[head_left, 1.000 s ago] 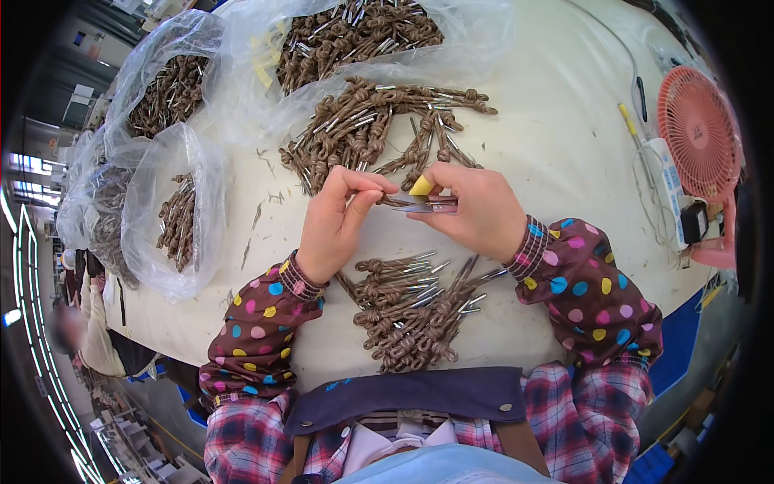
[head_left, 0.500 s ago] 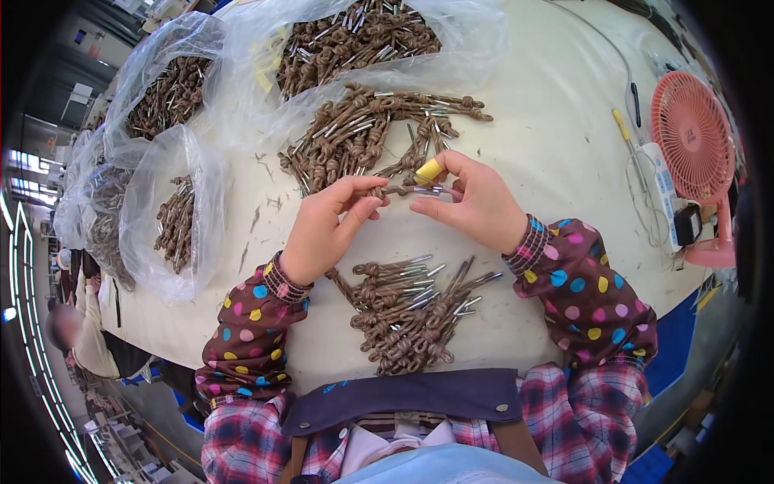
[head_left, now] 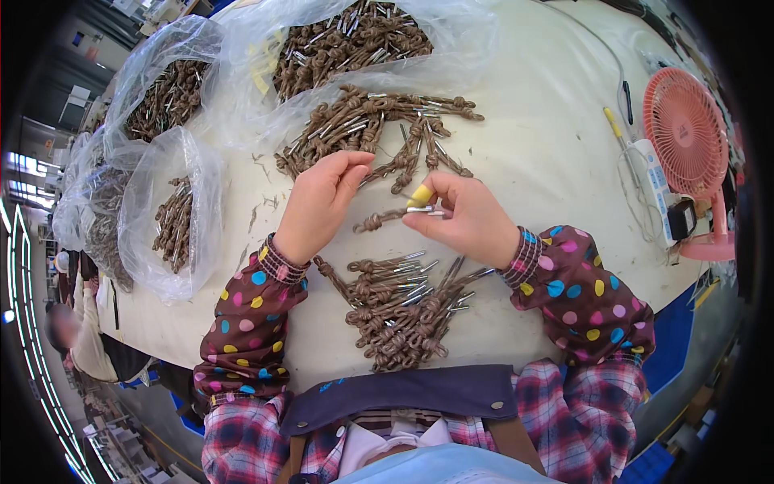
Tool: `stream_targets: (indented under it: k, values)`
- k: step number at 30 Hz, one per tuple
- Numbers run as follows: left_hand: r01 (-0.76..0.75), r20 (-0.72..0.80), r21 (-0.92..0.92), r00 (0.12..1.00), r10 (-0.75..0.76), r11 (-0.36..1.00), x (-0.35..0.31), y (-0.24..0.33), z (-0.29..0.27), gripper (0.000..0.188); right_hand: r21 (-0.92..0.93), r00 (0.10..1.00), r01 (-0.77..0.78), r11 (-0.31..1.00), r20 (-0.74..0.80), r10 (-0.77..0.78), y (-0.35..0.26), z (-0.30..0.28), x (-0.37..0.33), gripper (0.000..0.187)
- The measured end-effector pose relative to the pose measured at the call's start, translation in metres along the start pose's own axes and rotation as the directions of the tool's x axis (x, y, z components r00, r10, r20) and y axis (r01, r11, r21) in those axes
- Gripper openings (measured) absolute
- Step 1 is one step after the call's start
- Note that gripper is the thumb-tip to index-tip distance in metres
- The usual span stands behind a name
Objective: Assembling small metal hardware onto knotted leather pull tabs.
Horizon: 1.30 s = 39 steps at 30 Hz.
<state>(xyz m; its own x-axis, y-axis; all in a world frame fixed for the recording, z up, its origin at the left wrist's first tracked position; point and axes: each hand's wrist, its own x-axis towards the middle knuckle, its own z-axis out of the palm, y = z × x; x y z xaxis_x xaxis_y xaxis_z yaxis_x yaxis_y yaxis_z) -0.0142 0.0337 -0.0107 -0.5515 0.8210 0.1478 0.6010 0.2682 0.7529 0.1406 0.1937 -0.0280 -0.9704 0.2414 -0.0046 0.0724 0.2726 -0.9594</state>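
My right hand pinches a knotted brown cord by its metal-tipped ends. The cord's knotted end hangs out to the left, above the table. A yellow wrap covers one of my right fingers. My left hand is at the near edge of a loose pile of similar brown cords; its thumb and forefinger are slightly apart, and nothing shows between them. Several cords spread out beyond my hands. Closer to me lies a second heap of knotted cords, its metal tips mostly toward the right.
Clear plastic bags of brown cords stand at the left and far side. On the right are a pink fan, a white power strip, a yellow-handled tool and loose cables. Another person is at the far left.
My left hand has let go of the cord and shifted slightly up and left. My right hand has drawn the cord down toward me, and its knotted end now hangs free.
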Motion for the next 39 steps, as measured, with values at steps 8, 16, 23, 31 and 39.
stream_targets:
  k: [8,16,23,31,39]
  values:
    - [-0.23,0.023,0.424,0.97,0.243,0.876,0.013,-0.003,0.022,0.032,-0.186,0.9,0.434,0.882,0.142,-0.413,-0.015,0.002,-0.02,0.026]
    - [0.24,0.147,-0.622,0.971,-0.19,0.745,-0.007,0.029,-0.002,0.036,0.099,0.971,0.171,0.98,-0.184,-0.151,-0.013,-0.005,0.02,0.028]
    - [0.179,0.09,-0.638,0.983,-0.159,0.749,-0.018,0.026,-0.002,0.034,0.261,0.995,-0.092,0.961,0.071,0.076,-0.024,0.001,0.022,0.019]
    - [-0.257,-0.147,0.284,0.941,0.306,0.924,-0.02,0.03,-0.013,0.028,-0.189,0.995,0.055,0.98,-0.077,-0.07,-0.019,-0.001,0.018,0.015]
    - [-0.226,-0.123,0.21,0.959,0.256,0.951,-0.022,0.02,-0.004,0.013,-0.361,0.957,0.228,0.904,-0.089,-0.277,-0.022,0.006,0.012,0.022]
